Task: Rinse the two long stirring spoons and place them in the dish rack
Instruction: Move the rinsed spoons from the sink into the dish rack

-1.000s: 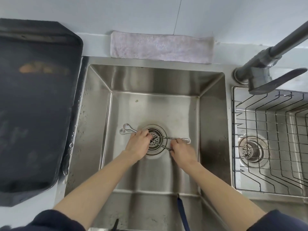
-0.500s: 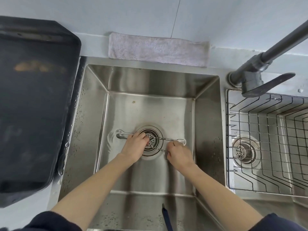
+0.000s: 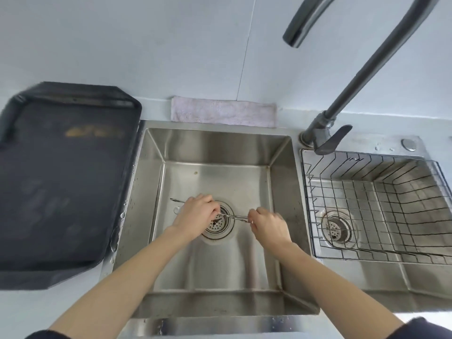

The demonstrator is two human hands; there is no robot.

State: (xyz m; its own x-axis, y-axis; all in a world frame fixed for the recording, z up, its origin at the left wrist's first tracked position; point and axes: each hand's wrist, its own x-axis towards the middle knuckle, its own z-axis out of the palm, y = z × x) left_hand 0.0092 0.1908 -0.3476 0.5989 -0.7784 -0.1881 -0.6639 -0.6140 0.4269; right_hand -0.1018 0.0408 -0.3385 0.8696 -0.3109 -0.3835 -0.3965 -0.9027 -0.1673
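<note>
We pinch two thin steel stirring spoons — left hand, right hand closed on them — faucet next, one o'clock.

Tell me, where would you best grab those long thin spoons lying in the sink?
Probably pinch the stirring spoons by the slim shafts, from above: they lie flat across the drain, which leaves a little room beneath. Both the left hand and right hand hold there.
</note>
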